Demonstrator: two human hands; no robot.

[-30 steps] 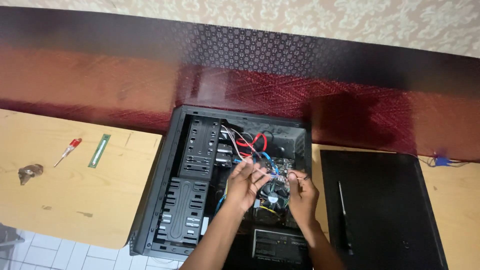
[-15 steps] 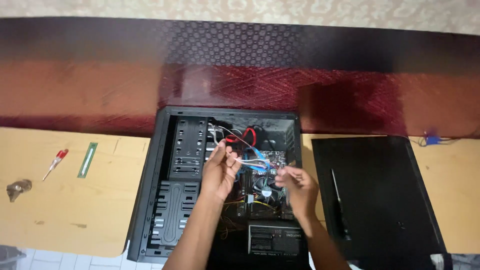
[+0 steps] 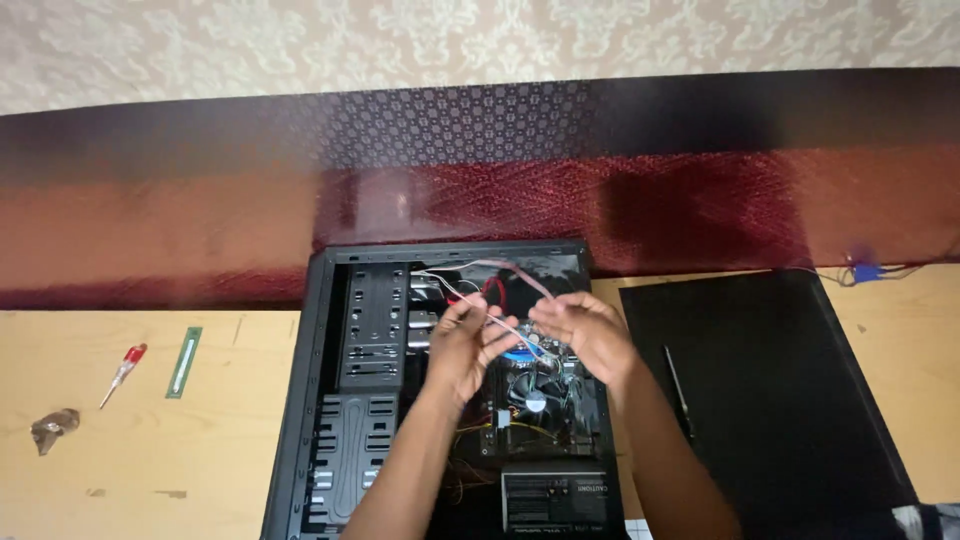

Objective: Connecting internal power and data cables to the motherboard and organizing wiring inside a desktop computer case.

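Surface: a pale wooden table [image 3: 130, 470] runs beneath and to both sides of the hands. Beyond the hands, along the table's far edge, stands a dark red patterned backing [image 3: 600, 190], and past that a cream patterned wall [image 3: 480, 40].

Container: an open black computer case [image 3: 300, 400] lies flat on the table directly under the hands. Left of the left hand, inside the case, sit the black drive bays [image 3: 372, 330]. Below and between the two hands a cooler fan [image 3: 535, 400] sits on the board. Nearer than the wrists, a power supply unit [image 3: 553, 498] fills the case's near end. A red cable [image 3: 492, 292] loops just beyond the hands.

Right of the right hand, a flat black side panel [image 3: 770, 390] lies on the table beside the case. Well left of the left hand lie a red-handled screwdriver [image 3: 124, 372], a green strip [image 3: 184, 361], and a small brown crumpled object [image 3: 54, 428]. Far right, a blue connector [image 3: 864, 271] rests at the table's edge.

Hands: the left hand [image 3: 462, 345] and right hand [image 3: 585, 335] are raised over the case interior, close together, fingers curled and pinching a bundle of thin pale wires [image 3: 500, 322] strung between them. The wires trail from the hands toward the case's far wall.
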